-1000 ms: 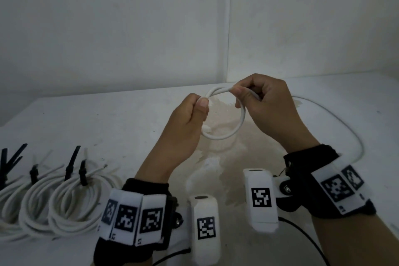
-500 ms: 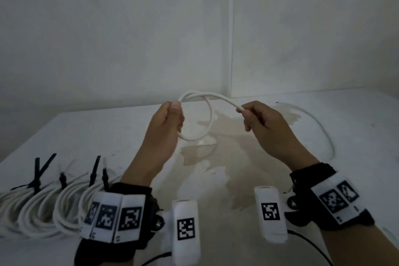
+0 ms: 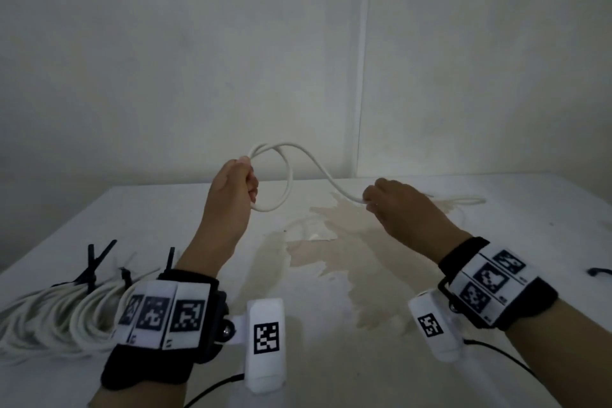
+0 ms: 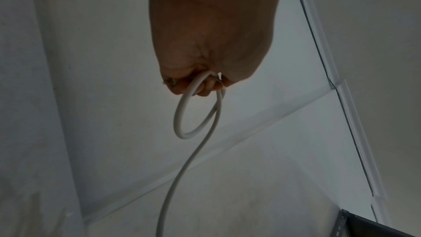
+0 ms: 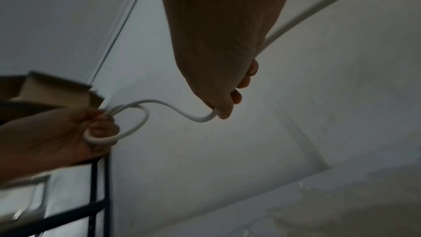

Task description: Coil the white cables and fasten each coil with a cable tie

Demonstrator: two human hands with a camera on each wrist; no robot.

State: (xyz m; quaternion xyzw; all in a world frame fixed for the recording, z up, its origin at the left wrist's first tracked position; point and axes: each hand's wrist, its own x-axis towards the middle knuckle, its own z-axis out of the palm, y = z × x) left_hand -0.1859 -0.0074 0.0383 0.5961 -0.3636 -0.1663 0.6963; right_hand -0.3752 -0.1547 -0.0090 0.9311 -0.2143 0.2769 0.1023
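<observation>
A white cable is held in the air above the table between both hands. My left hand pinches a small loop of it at its top; in the left wrist view the loop hangs below the curled fingers. My right hand grips the cable further along, and the loose rest trails off to the right over the table. In the right wrist view the cable runs from my right hand's fingers to the left hand.
Several finished white coils with black cable ties lie at the table's left front. A brownish stain covers the middle of the white table. Walls close off the back. A dark object lies at the right edge.
The hands have moved apart: the right hand slid rightward along the cable, away from the loop. The left hand keeps the loop and has risen a little.
</observation>
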